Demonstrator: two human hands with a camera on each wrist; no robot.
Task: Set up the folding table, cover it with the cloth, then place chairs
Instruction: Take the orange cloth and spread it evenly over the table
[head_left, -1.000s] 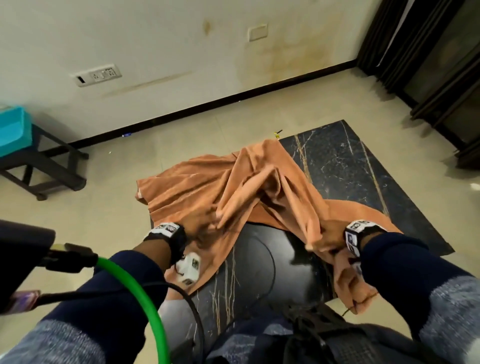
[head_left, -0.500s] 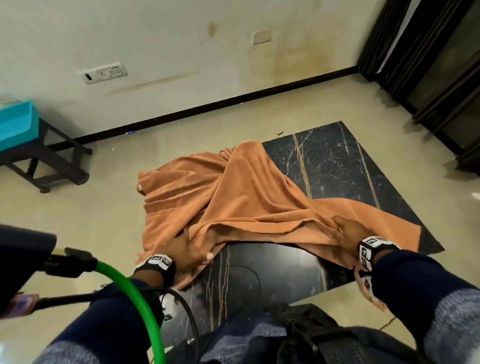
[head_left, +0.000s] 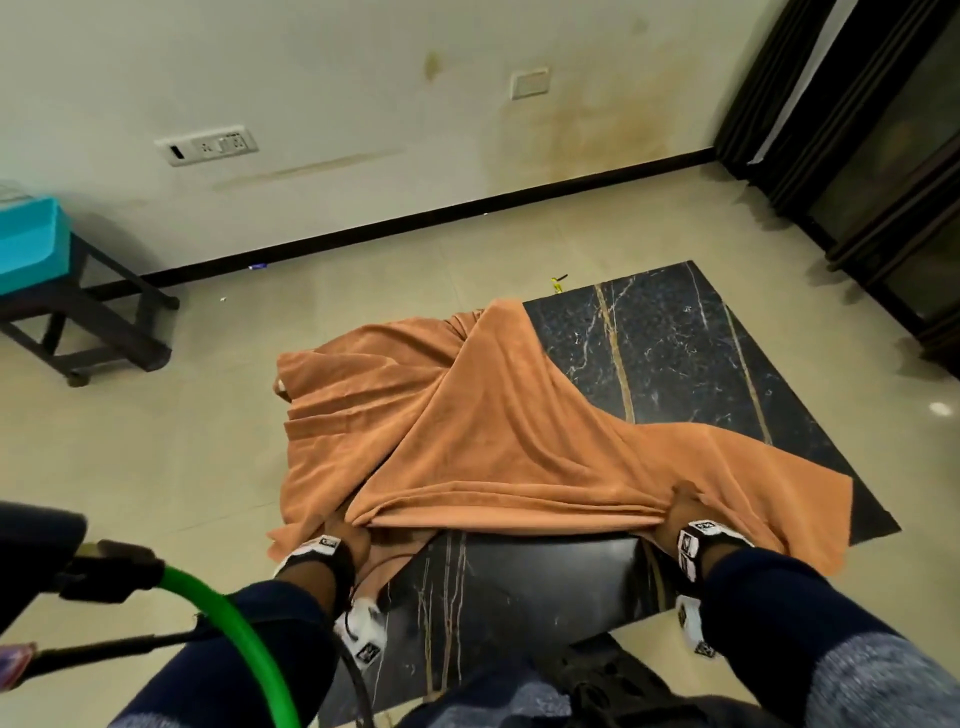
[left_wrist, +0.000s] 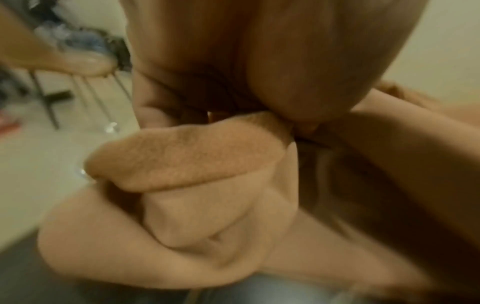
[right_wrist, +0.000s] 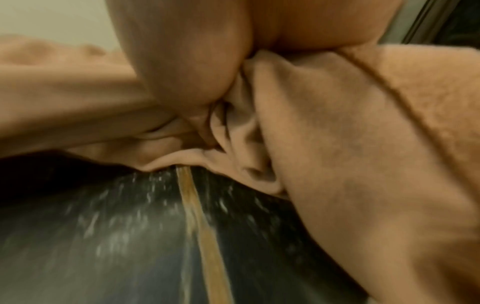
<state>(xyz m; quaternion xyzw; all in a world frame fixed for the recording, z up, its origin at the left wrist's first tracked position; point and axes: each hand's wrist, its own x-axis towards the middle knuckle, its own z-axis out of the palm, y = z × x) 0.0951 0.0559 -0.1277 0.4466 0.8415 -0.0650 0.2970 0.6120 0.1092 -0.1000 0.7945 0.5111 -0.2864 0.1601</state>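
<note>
Cloth (head_left: 498, 415) hides fingertips — both hands.

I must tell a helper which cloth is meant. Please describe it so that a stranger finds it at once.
Find the black marble-patterned table in the middle of the pale floor. The cloth lies rumpled over its left and near parts, both hands gripping its near edge. It is the only orange fabric there.

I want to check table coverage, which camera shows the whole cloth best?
The head view: the whole cloth lies bunched on the table, far right corner bare. The wrist views show only blurred folds.
</note>
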